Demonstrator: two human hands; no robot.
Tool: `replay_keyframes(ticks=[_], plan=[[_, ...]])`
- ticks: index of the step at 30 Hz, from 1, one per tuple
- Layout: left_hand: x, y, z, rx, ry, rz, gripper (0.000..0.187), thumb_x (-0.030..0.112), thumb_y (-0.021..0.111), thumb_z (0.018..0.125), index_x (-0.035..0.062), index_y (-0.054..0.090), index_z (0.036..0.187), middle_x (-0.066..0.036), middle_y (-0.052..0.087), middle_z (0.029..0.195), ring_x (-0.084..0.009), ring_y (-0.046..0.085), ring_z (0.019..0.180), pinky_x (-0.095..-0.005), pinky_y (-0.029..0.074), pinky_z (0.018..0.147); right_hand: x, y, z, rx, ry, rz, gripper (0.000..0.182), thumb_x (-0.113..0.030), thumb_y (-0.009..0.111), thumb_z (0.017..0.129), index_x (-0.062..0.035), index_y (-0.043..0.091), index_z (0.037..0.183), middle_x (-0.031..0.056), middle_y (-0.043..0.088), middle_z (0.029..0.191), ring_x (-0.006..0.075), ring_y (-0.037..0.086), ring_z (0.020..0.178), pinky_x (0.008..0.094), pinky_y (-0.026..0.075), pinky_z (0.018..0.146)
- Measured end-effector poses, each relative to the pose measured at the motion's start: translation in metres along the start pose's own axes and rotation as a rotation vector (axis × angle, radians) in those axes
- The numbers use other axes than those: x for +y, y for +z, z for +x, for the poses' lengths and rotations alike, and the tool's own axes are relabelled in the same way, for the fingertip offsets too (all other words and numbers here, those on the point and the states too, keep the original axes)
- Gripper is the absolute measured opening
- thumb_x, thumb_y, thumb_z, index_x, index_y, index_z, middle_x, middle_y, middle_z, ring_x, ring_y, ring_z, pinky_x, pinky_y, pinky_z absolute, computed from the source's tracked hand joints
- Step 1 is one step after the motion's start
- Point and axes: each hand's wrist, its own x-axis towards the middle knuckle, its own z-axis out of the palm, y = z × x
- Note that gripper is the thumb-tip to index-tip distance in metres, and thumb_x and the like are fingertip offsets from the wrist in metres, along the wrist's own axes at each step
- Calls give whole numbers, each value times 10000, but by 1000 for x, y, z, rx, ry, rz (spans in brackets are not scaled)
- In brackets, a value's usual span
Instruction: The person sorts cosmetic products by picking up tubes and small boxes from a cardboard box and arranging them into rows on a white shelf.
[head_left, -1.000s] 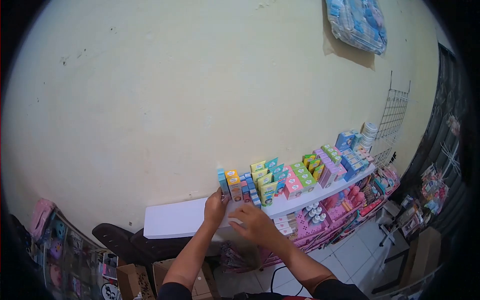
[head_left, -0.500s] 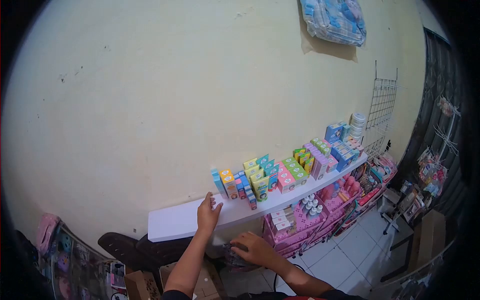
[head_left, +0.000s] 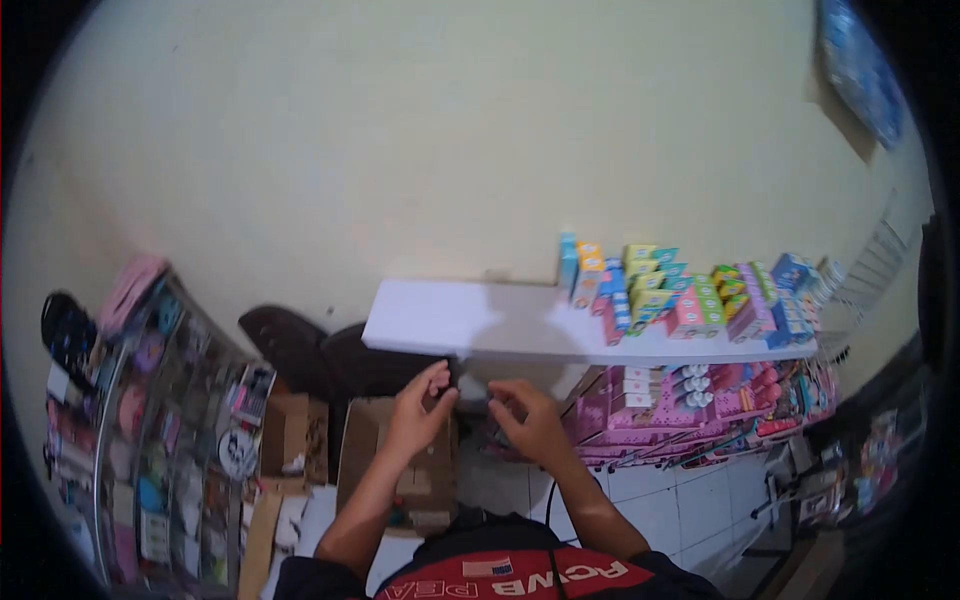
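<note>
My left hand [head_left: 420, 410] is in front of and below the near edge of the white wall shelf [head_left: 440, 312]. Its thumb stands apart from the curled fingers, and nothing shows in it. Facing it, my right hand [head_left: 527, 418] hovers with bent fingers and thumb spread, apart from the shelf. A dark item below lies partly hidden behind that hand. On the shelf's right half stand a light blue box [head_left: 567, 265], an orange-and-white box [head_left: 588, 275], yellow tubes [head_left: 652, 305], and pink boxes [head_left: 687, 315], among several other small packages.
Below the shelf's right side stands a pink rack [head_left: 600, 420] with bottles and boxes. An open cardboard box [head_left: 360, 435] sits on the floor beneath my left arm, with another carton [head_left: 285, 435] beside it. At left is a glass display case [head_left: 120, 420].
The view has swung left and down. My left hand has come away from beside the boxes on the shelf to below its front edge. My right hand is now closer to its level.
</note>
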Motion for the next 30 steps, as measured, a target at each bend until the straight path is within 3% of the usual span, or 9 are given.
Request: replay_keyframes(ticks=[2,4,6,14,16,20,26,27,30], plan=[[6,-25,-9,61,-51,25,447,76,710,900,24,580,1325,-141,680,1138,-187,648,1028,-305,506,897,-1,17,5,-31,-1,11,268,-101,704,884,-24,665,1138,104,680,987,167,659,852,302,517,748],[2,-46,-20,115,-84,40,443,76,700,908,25,576,1330,-148,671,1165,-193,649,1053,-310,511,920,-5,32,12,-95,33,20,276,-89,689,890,-11,655,1153,142,664,1030,221,670,910,321,532,787],[9,-66,-32,145,-142,71,429,89,689,918,25,576,1327,-148,674,1160,-199,646,1088,-314,509,949,-1,54,14,-153,49,55,273,-88,685,892,-7,654,1151,140,665,1033,218,670,917,323,533,793],[-58,-121,-108,289,-384,41,363,104,664,943,0,594,1283,-138,677,1127,-183,654,1035,-303,511,916,31,132,0,-358,150,109,247,-86,677,908,0,663,1139,108,680,1029,171,670,901,300,530,798],[-75,-128,-123,292,-448,37,346,101,656,949,-9,598,1272,-127,680,1096,-178,650,1031,-299,508,917,42,150,-9,-422,184,67,245,-121,664,906,0,660,1119,140,675,1003,237,675,925,331,530,812],[-127,-132,-156,273,-611,-25,338,105,660,945,-11,602,1257,-118,682,1098,-176,649,1025,-296,513,888,77,194,-31,-533,323,42,244,-126,668,899,-7,660,1111,152,672,989,256,674,928,336,526,822],[-201,-119,-190,35,-645,226,346,183,664,915,24,629,1220,-208,697,1005,-316,694,928,-390,539,813,154,255,-76,-753,440,-105,283,-188,648,907,-33,664,1144,187,692,1035,308,690,928,380,538,830],[-214,-115,-194,-98,-783,253,326,205,646,919,18,636,1187,-218,696,974,-345,688,956,-421,537,820,165,262,-82,-764,524,-136,298,-207,646,908,-39,664,1153,194,697,1046,321,693,931,396,539,838],[-265,-85,-232,-319,-763,385,401,204,697,875,57,634,1243,-210,687,1110,-305,680,1046,-431,535,877,203,287,-110,-759,707,-225,313,-226,643,908,-32,666,1151,204,706,1045,340,699,938,418,541,854]])
